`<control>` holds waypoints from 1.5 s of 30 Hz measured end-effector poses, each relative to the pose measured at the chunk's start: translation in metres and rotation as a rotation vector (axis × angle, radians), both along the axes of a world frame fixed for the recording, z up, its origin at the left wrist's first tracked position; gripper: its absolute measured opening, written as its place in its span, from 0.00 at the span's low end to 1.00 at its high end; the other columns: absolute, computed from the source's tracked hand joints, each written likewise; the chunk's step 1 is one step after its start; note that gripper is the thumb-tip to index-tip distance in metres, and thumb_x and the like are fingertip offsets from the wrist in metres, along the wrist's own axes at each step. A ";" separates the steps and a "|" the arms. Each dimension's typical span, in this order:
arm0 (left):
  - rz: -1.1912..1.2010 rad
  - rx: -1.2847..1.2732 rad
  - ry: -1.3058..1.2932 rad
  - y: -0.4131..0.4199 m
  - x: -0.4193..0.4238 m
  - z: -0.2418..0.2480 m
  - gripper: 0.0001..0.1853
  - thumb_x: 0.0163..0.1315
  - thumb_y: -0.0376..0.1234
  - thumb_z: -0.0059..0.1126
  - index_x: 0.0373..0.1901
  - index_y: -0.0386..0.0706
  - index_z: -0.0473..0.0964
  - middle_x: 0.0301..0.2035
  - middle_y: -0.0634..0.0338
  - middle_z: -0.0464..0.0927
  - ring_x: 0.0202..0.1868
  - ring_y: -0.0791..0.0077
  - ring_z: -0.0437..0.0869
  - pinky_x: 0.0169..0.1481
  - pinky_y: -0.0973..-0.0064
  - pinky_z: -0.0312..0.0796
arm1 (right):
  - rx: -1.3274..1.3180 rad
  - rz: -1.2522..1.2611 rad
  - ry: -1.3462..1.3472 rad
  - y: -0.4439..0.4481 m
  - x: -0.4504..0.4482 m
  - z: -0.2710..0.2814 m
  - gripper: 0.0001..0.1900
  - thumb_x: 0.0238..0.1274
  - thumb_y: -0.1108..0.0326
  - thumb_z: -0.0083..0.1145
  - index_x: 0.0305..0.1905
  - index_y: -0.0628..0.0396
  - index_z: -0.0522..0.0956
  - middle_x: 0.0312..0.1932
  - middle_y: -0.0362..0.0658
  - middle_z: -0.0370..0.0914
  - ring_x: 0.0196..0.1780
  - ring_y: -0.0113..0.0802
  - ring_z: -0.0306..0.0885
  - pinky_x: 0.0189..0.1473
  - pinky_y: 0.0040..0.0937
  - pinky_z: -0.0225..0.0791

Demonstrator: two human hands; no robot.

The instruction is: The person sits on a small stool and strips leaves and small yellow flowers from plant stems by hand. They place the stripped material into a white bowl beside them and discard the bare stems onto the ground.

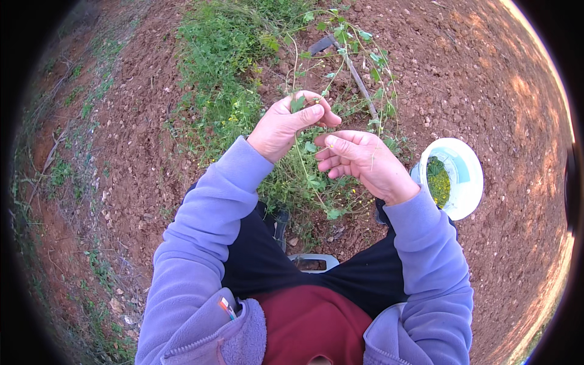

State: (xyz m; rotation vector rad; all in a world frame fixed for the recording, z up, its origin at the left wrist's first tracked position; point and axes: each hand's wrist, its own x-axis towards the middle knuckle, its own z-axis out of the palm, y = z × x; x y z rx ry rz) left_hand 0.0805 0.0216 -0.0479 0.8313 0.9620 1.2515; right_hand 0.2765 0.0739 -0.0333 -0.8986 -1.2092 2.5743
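Observation:
My left hand [299,116] pinches a long, leafy green stem [299,153] between thumb and fingers. The stem rises above the hand and also trails down toward the ground. Just below and to the right, my right hand [358,159] has thumb and forefinger closed on a small yellow flower [331,146], its other fingers loosely curled. The two hands are close but apart. Beyond them, thin leafy runners [388,77] arch over the soil. To the right, a white plastic bucket [472,182] holds picked yellow flower heads [439,185] and some green leaves.
A hoe with a wooden handle [360,82] lies on reddish, stony soil [502,100] beyond my hands. Dense green weeds [219,59] grow ahead and to the left, reaching between my feet. A white plastic rim with an opening [329,261] shows between my thighs.

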 end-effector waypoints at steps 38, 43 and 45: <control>0.069 -0.182 -0.272 -0.011 0.037 -0.006 0.09 0.66 0.37 0.55 0.40 0.41 0.75 0.45 0.55 0.80 0.37 0.76 0.81 0.40 0.78 0.73 | 0.451 0.188 -0.107 0.009 0.002 0.014 0.14 0.70 0.57 0.48 0.31 0.53 0.75 0.22 0.30 0.67 0.23 0.15 0.61 0.23 0.14 0.56; 0.167 -0.252 -0.341 -0.009 0.030 -0.006 0.10 0.66 0.37 0.54 0.41 0.40 0.74 0.41 0.55 0.81 0.40 0.70 0.83 0.47 0.71 0.74 | 0.578 0.342 -0.193 0.007 0.004 0.015 0.13 0.70 0.59 0.47 0.33 0.54 0.75 0.23 0.31 0.68 0.24 0.16 0.63 0.25 0.14 0.57; 0.186 -0.211 -0.262 -0.008 0.026 -0.006 0.10 0.67 0.37 0.53 0.42 0.39 0.73 0.38 0.55 0.82 0.43 0.67 0.83 0.52 0.68 0.74 | 0.441 0.294 -0.157 0.008 0.006 0.015 0.11 0.70 0.61 0.47 0.36 0.55 0.74 0.25 0.33 0.70 0.26 0.17 0.66 0.25 0.14 0.59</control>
